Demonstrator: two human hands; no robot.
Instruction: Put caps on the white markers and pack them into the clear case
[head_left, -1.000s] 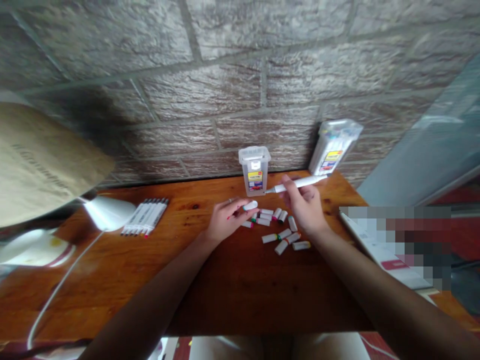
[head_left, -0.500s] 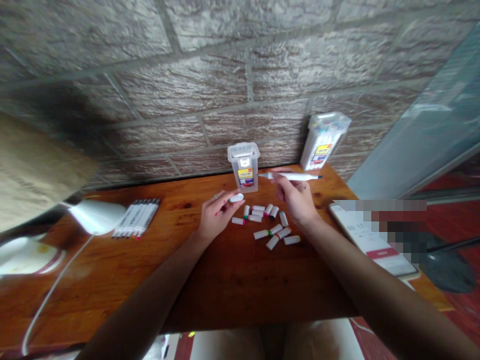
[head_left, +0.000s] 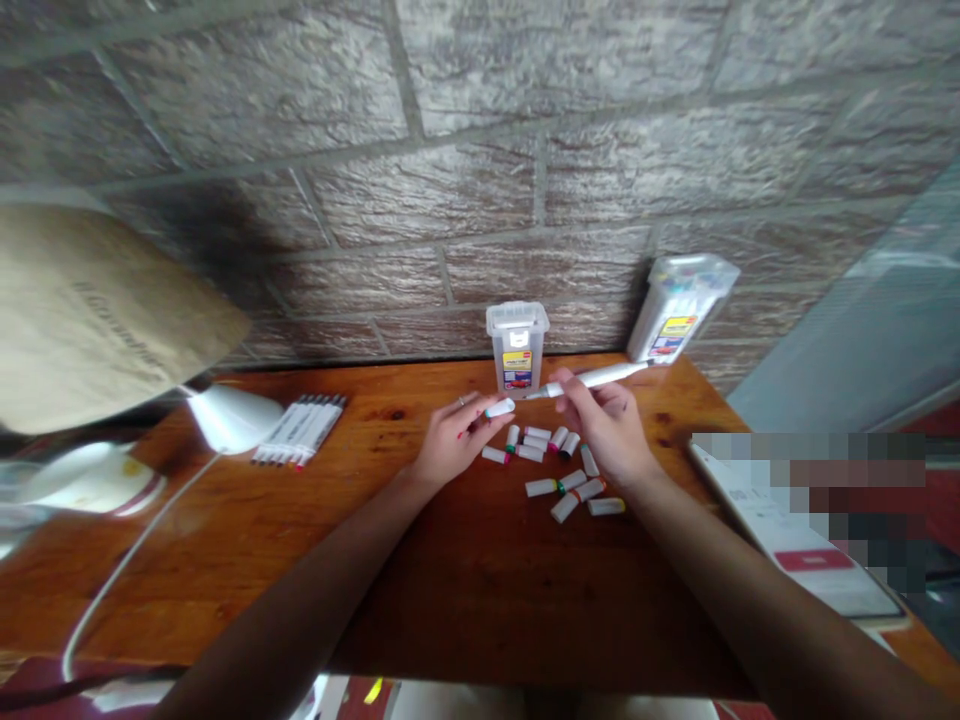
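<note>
Pinched in the fingers of my left hand (head_left: 450,440) is a white marker cap (head_left: 500,408) with a light blue-green edge. My right hand (head_left: 607,425) grips an uncapped white marker (head_left: 600,378), its thin tip pointing left toward the cap, with a gap between them. Several loose white marker caps (head_left: 541,487) with coloured ends lie scattered on the table between and below my hands. Just behind the hands, a clear plastic marker case (head_left: 517,350) stands upright; no markers are visible in it.
A second clear case (head_left: 682,305) full of markers stands at the back right by the brick wall (head_left: 465,190). On the left, several capped markers (head_left: 300,430) lie in a row near a white lamp base (head_left: 232,418), cord and cup (head_left: 97,478). A tablet (head_left: 817,550) lies at right.
The camera view shifts left and back right. The marker in my right hand levels out, then tilts again with its tip down to the left. Both hands keep their holds.
</note>
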